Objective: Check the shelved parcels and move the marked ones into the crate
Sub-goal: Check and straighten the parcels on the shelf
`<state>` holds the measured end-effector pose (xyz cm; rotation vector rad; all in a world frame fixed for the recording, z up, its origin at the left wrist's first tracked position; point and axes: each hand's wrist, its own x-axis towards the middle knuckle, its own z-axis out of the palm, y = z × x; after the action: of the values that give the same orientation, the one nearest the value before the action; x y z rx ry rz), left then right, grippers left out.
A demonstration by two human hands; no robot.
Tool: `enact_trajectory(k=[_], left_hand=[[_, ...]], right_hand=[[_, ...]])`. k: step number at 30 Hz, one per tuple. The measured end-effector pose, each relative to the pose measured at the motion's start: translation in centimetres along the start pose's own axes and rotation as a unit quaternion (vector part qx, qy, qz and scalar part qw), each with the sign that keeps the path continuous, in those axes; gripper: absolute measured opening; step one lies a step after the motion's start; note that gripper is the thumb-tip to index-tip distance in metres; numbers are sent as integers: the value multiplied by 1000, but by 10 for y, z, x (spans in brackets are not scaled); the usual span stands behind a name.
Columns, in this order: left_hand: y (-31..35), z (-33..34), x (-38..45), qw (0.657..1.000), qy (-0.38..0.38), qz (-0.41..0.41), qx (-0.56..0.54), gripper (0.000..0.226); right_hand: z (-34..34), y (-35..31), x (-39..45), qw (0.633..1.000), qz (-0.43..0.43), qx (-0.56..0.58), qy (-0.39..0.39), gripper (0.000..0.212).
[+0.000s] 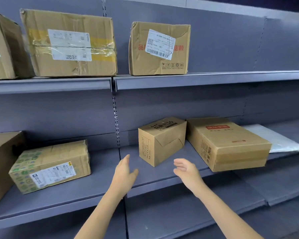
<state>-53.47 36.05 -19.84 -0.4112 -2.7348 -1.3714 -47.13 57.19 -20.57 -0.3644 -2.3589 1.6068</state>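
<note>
A small brown cardboard box (160, 140) with black print stands on the middle grey shelf (100, 185). My left hand (124, 171) reaches up in front of it, slightly to its left, fingers straight and apart from the box. My right hand (186, 169) is held just below its front right corner, fingers relaxed, holding nothing. To the right lies a larger flat box (226, 144) with a red mark on top, overhanging the shelf edge. No crate is in view.
A taped parcel (50, 166) with green print lies at the left of the same shelf, beside a big carton (0, 163). A white poly mailer (274, 140) lies at the right. The upper shelf (205, 81) holds labelled boxes (69, 44) (160, 49).
</note>
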Motion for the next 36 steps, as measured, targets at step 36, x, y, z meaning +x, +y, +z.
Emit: enact_trajectory(k=[36], left_hand=[[54,29,122,963,197,-183,10,51]], right_hand=[[-58,15,214,990,-51,-59,-114,65]])
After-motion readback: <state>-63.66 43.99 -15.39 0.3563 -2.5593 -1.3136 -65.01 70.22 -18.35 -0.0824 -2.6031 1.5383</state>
